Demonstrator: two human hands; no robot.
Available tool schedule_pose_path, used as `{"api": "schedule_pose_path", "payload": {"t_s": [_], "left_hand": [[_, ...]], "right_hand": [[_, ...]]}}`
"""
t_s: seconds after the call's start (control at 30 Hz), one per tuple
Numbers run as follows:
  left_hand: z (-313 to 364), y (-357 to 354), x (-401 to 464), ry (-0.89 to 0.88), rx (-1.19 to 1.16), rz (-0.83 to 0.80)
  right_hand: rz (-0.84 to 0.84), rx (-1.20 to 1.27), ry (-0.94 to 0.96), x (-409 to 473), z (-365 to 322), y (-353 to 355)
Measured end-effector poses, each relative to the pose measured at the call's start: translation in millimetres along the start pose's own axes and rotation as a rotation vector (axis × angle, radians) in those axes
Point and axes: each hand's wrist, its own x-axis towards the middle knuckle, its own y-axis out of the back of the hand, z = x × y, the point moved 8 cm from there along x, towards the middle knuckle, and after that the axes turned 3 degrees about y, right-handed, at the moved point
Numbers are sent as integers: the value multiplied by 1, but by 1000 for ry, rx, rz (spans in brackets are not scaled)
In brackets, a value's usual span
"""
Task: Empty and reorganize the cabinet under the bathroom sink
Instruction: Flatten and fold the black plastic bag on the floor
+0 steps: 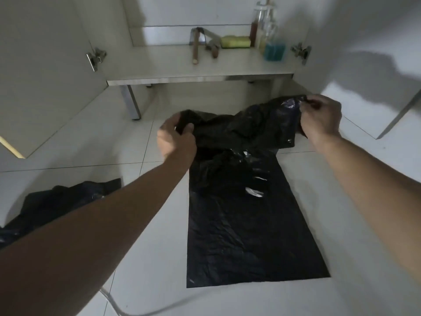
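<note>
Black plastic — a large bin bag (250, 224) — is being held at its far end by both hands above the white tiled floor (353, 224). The left hand (176, 140) is closed around a bunched corner of the bag, thumb over the fold, while the right hand (321, 117) is pinching the opposite corner between thumb and fingertips. The far end of the bag is being lifted and is crumpling between the two hands; the near end is lying flat on the floor, spread out towards the camera.

A second black bag (57, 201) is lying rumpled on the floor to the left, partly hidden behind the left forearm. A pale cable or hose (136, 312) is curving across the tiles at the bottom edge of the view.

Beyond the hands, the cabinet (250, 65) is standing with both doors swung wide — its hinges are being shown at either side. On its bottom shelf, well apart from the bag, several things are resting: a yellow sponge (235, 41) against the back wall, a wooden-handled tool (195, 47) lying to the left of it, and a metal tool (210, 43) between the two. At the right end a clear bottle of blue liquid (274, 50) is standing just beside other clear bottles (262, 26), whose contents cannot be told clearly.
</note>
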Motion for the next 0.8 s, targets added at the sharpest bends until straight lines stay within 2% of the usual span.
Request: {"api": "schedule_pose_path", "payload": {"t_s": [0.17,0.23,0.37,0.47,0.53,0.6,0.8], "left_hand": [[-38,15,-61,-75,141,-128],[-71,18,-86,-35,219,-216],[-154,10,-125,275,435,-494],[-184,11,-137,480,481,-500],[-194,11,-140,540,487,-491],[-202,10,-142,587,496,-495],[-215,23,-144,702,492,-451]], "right_hand": [[-44,-78,33,-44,44,26],[-107,-144,-2,-73,76,31],[-241,-340,-301,-126,164,35],[-356,-244,-592,-157,202,33],[-466,-204,-679,-170,215,29],[-545,-287,-678,-176,223,30],[-729,-614,-498,-167,213,44]]}}
